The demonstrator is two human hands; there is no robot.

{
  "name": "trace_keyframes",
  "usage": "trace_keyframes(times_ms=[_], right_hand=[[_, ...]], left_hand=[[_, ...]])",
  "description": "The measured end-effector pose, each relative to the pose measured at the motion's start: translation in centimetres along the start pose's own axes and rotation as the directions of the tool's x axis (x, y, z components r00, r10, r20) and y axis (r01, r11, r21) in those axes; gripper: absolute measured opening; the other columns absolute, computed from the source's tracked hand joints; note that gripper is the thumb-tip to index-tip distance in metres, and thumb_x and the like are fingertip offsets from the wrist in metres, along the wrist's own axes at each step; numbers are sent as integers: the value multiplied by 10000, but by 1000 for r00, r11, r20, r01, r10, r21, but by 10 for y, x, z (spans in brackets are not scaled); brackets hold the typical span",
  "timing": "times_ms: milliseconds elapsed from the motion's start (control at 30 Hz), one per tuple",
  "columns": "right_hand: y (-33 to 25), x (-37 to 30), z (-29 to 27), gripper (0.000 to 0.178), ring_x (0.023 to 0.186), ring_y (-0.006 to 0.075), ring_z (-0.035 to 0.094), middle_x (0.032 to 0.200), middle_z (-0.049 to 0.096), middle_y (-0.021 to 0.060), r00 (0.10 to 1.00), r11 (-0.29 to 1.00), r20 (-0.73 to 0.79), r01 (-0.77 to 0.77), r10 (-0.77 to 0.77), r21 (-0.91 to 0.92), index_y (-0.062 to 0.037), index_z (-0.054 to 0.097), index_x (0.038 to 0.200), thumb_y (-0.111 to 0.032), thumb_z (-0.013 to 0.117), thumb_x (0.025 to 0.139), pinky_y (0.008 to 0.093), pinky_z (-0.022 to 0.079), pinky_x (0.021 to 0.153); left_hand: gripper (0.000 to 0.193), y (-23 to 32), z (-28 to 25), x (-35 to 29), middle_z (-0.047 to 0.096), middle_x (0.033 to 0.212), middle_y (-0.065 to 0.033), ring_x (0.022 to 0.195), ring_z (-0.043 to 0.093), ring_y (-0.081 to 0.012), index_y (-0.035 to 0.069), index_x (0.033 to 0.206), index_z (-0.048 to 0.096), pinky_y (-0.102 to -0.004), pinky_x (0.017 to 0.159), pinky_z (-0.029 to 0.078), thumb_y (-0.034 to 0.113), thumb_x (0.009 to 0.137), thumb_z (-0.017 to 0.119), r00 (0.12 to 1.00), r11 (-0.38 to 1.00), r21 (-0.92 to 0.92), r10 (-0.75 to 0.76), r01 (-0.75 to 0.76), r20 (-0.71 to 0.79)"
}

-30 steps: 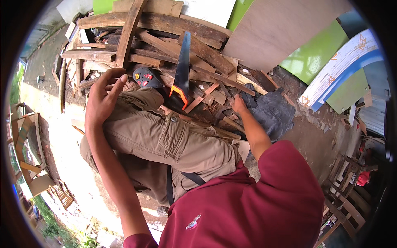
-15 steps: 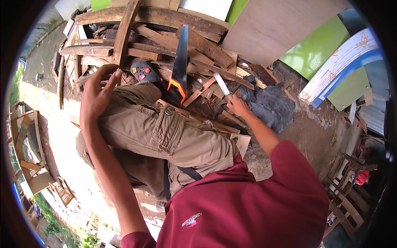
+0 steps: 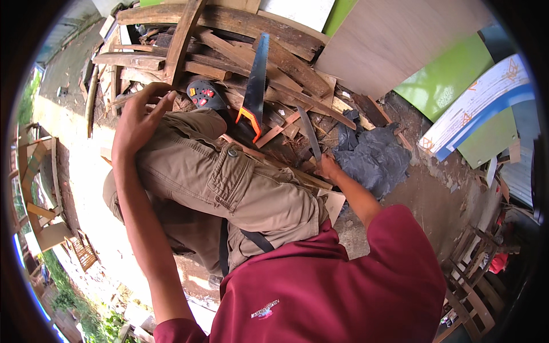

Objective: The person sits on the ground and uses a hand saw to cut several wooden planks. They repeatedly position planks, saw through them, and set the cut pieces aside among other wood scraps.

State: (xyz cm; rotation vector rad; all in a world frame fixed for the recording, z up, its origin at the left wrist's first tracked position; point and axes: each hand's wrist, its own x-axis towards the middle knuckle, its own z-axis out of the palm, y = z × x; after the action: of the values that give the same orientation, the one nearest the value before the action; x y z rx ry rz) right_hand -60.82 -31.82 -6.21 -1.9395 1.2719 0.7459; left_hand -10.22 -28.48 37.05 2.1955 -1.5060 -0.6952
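Pulled closer, clasped in the right hand (image 3: 328, 166) — a blade (image 3: 310, 134), likely stiff, light, best taken by its covered end. Loosely curled, seemingly empty — left hand (image 3: 137, 120).

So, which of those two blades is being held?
The narrow grey blade, gripped in the right hand; the broader, orange-handled saw is in neither hand.

The blade (image 3: 310, 134) is grey, the saw handle (image 3: 251, 116) orange, the trousers (image 3: 189, 157) khaki, the shirt (image 3: 337, 280) maroon.
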Motion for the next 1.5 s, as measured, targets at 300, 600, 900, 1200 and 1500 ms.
trace_keyframes(times_ms=[300,600,900,1200,1500], right_hand=[[-25,-13,-37,464,1125,408,676,1168,708,248,993,984,67,-104,95,144,10,703,1143,-263,816,786,475,553,974],[-49,-93,-108,436,1051,443,696,1078,709,300,996,983,-89,9,-26,-186,77,570,1169,-94,736,803,483,576,912],[-55,-161,-180,298,961,449,690,955,701,273,928,902,-222,198,-299,-385,36,587,1003,-70,739,769,506,558,834],[-188,-253,-336,373,966,508,629,985,666,284,719,889,-533,287,-447,-358,54,584,1065,-33,754,745,570,486,840],[-453,-330,-333,336,971,164,650,1063,667,83,293,371,-525,928,-799,-48,8,610,1181,-23,738,872,328,521,860]], left_hand=[[445,8,3,-3,728,1142,-178,1052,708,-296,34,1245,675,-408,887,556,409,1010,628,999,990,128,-51,53,-15],[427,6,5,0,738,1093,-161,967,722,-267,30,1235,674,-382,845,560,387,1003,646,995,996,54,75,-71,-65],[310,-8,1,-26,754,969,-178,886,736,-229,5,1129,716,-359,794,565,274,979,687,873,939,-208,151,-273,-464],[219,19,-39,-152,725,757,-77,690,687,-131,-9,907,713,-268,657,528,192,987,677,605,779,-416,-59,-470,-794],[317,-36,56,-273,641,805,-78,780,640,-205,69,860,574,-334,731,503,304,1055,488,198,207,-464,-704,-861,-682]])
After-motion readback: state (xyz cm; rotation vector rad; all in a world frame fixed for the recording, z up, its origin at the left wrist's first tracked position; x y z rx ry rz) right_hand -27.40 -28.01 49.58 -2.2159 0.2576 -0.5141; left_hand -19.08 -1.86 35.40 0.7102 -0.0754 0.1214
